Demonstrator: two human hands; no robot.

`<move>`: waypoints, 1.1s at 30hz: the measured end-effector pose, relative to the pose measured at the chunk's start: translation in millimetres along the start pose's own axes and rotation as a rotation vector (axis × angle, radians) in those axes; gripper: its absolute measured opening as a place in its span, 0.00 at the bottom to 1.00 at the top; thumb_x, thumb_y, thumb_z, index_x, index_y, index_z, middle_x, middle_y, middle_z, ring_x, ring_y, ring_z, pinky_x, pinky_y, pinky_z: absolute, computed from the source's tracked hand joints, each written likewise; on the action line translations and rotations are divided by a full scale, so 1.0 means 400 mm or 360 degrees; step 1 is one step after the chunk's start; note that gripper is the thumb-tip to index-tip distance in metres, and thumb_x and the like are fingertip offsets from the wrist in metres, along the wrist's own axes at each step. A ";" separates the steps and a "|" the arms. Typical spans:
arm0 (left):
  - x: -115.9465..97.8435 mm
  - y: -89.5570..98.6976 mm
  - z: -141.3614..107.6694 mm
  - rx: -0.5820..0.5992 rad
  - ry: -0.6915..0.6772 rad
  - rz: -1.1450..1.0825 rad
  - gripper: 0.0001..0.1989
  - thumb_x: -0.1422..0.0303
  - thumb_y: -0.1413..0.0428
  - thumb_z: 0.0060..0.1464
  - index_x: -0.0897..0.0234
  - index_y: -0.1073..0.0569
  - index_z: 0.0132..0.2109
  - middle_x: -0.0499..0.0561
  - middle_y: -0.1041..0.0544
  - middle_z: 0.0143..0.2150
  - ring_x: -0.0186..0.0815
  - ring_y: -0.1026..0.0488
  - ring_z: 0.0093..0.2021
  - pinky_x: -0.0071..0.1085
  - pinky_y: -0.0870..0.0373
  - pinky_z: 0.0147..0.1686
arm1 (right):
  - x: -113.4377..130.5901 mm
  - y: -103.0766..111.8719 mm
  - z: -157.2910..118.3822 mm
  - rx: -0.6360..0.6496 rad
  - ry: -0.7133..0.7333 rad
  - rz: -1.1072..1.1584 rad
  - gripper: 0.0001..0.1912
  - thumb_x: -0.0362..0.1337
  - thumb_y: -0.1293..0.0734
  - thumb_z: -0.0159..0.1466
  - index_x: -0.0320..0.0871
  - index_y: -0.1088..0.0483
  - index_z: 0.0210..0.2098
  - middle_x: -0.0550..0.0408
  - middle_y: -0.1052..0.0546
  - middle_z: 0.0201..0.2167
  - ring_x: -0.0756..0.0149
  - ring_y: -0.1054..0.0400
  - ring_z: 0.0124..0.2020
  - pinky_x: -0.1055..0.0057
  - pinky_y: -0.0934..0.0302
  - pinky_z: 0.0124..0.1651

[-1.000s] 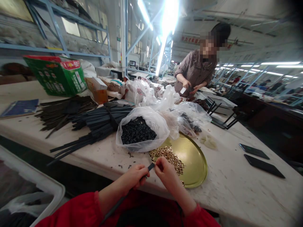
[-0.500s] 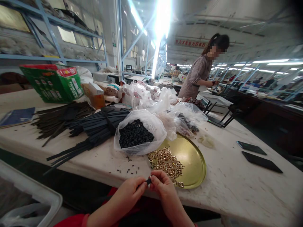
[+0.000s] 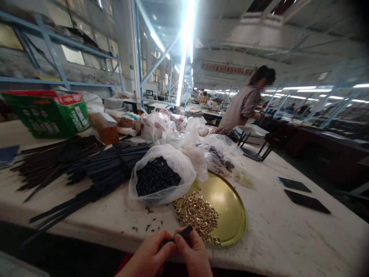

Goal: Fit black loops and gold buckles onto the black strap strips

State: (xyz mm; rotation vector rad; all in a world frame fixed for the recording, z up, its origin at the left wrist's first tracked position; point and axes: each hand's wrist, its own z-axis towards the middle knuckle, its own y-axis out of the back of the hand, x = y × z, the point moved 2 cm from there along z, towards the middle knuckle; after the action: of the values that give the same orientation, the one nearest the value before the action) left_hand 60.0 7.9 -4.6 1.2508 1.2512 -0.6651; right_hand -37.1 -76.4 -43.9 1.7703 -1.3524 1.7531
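Close to the table's front edge, my left hand (image 3: pixel 155 250) pinches a narrow black strap (image 3: pixel 186 231). My right hand (image 3: pixel 192 249) grips the same strap near its end, which sticks out past the fingers. A small metal piece, probably a buckle, shows between the fingertips but is mostly hidden. Right beyond my hands, a heap of gold-coloured metal buckles (image 3: pixel 198 213) lies on the left side of a round brass-coloured tray (image 3: pixel 230 200). Behind that, small black pieces (image 3: pixel 157 177) fill an open clear plastic bag (image 3: pixel 186 181).
Bundles of black straps (image 3: pixel 106 165) and dark brown strips (image 3: pixel 57 157) spread across the left. More plastic bags (image 3: pixel 190 132) sit behind. Two dark flat devices (image 3: pixel 307 201) lie at right. A green box (image 3: pixel 43 115) stands back left. A co-worker (image 3: pixel 240 104) stands beyond the table.
The strap's end now sticks out beyond my right fingers, where earlier it stopped between my hands. The whole view has shifted, with the table lower and further left. The co-worker leans lower.
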 end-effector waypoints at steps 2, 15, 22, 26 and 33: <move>0.008 -0.005 -0.001 0.0010 0.0110 -0.0192 0.15 0.55 0.50 0.51 0.65 0.34 0.33 0.49 0.29 0.28 0.33 0.35 0.25 0.26 0.40 0.25 | -0.002 0.002 -0.014 0.0033 -0.0019 -0.0077 0.20 0.49 0.25 0.43 0.39 0.28 0.26 0.59 0.28 0.18 0.72 0.37 0.20 0.75 0.41 0.25; 0.023 -0.029 -0.012 0.0174 0.0365 -0.0574 0.15 0.56 0.47 0.45 0.65 0.36 0.30 0.44 0.33 0.21 0.27 0.42 0.17 0.23 0.48 0.16 | 0.016 0.010 -0.044 0.0195 -0.0375 0.0299 0.16 0.49 0.30 0.52 0.43 0.35 0.25 0.60 0.29 0.19 0.72 0.36 0.19 0.75 0.42 0.23; -0.018 -0.030 -0.017 0.0115 0.0384 -0.0383 0.12 0.60 0.48 0.40 0.65 0.37 0.27 0.45 0.31 0.23 0.28 0.40 0.18 0.23 0.46 0.18 | 0.006 0.021 -0.045 0.0022 -0.0109 0.0042 0.19 0.51 0.30 0.51 0.42 0.38 0.23 0.64 0.34 0.17 0.75 0.42 0.18 0.78 0.47 0.22; -0.024 -0.036 -0.010 0.0046 0.0389 -0.0268 0.12 0.59 0.49 0.39 0.64 0.38 0.25 0.45 0.32 0.21 0.29 0.40 0.19 0.25 0.45 0.19 | 0.007 0.006 -0.045 0.0079 -0.0265 0.0362 0.19 0.49 0.29 0.50 0.43 0.38 0.25 0.65 0.36 0.17 0.77 0.43 0.18 0.78 0.48 0.21; -0.004 -0.023 -0.001 -0.0296 0.0138 0.0127 0.11 0.59 0.51 0.41 0.62 0.37 0.23 0.48 0.30 0.22 0.36 0.34 0.26 0.29 0.39 0.27 | -0.019 -0.013 -0.029 0.0202 -0.0213 0.0388 0.18 0.42 0.24 0.43 0.40 0.34 0.25 0.63 0.30 0.19 0.78 0.40 0.18 0.80 0.46 0.23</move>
State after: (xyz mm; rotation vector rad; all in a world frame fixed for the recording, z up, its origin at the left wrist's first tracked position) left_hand 51.2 5.3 -6.0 1.1785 1.2959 -0.4307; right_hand -38.9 -62.0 -46.3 1.8870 -1.6033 1.9122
